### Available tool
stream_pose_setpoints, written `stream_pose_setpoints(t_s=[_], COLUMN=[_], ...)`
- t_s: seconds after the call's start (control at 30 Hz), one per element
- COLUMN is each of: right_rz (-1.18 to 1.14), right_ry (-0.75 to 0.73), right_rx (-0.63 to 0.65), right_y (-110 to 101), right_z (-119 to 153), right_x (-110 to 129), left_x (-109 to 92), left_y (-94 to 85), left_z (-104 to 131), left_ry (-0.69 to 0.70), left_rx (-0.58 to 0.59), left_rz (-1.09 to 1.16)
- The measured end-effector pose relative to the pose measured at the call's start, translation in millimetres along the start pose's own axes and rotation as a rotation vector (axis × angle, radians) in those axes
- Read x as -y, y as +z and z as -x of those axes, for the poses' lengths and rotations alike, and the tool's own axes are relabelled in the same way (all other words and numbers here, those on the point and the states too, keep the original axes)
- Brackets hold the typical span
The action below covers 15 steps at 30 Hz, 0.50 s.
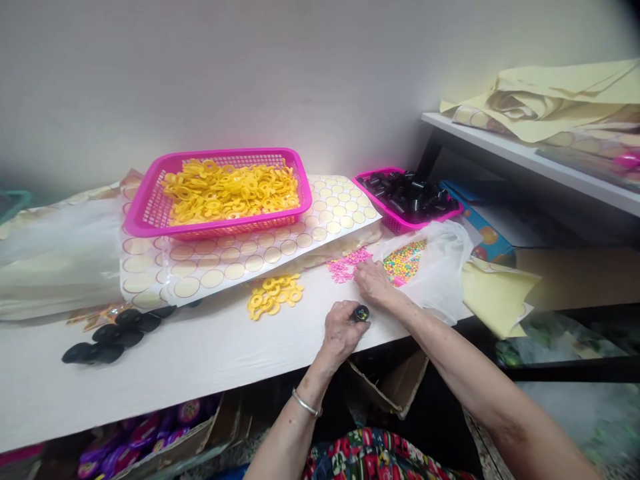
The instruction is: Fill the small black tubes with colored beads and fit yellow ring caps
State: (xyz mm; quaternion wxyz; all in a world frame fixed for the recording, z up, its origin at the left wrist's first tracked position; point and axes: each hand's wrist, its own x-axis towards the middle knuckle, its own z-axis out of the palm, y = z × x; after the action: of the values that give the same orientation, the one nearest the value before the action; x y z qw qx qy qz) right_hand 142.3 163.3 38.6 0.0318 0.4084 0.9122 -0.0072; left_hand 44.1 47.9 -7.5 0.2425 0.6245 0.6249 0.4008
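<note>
While my left hand (341, 328) holds a small black tube (361, 313), with its fingers curled narrow around the side, my right hand (374, 283) is at the pink beads (341, 269) on the desk (200, 353). The tube's round end faces up at me and a few coloured specks show there; they are too small for me to tell whether they lie inside. Since I see it nearly end-on, I judge its long axis to be close to upright, but I cannot tell whether its base touches the desk.

What counts is how the beads lie from that round end: in a loose patch beyond it, farther from my body, and mostly to the left of my right fingertips. My right hand is the nearer one, its fingers bent down at the right side of the patch; I cannot tell whether they pinch a bead. My left is closer to my body, near my right wrist and apart from the beads. Mixed beads (407, 259) lie beyond my right hand to the right, by a whitish plastic bag (447, 267), and yellow rings (274, 297) lie off to the left.
</note>
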Motion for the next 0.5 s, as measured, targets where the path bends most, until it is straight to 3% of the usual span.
stream_pose_setpoints(t_s=[0.1, 0.3, 0.5], right_rz=[-0.047, -0.36, -0.289], right_ry=[-0.012, -0.135, -0.174], right_rx=[-0.026, -0.282, -0.326], right_y=[-4.0, 2.2, 10.5], right_z=[4.8, 52.4, 83.4], right_x=[-0.9, 1.9, 17.3], left_x=[0.3, -0.4, 0.2], left_y=[-0.4, 1.2, 2.6], left_z=[0.5, 1.0, 1.1], left_ry=[0.003, 0.023, 0.043], left_rx=[-0.001, -0.007, -0.021], left_rz=[-0.004, -0.01, -0.002])
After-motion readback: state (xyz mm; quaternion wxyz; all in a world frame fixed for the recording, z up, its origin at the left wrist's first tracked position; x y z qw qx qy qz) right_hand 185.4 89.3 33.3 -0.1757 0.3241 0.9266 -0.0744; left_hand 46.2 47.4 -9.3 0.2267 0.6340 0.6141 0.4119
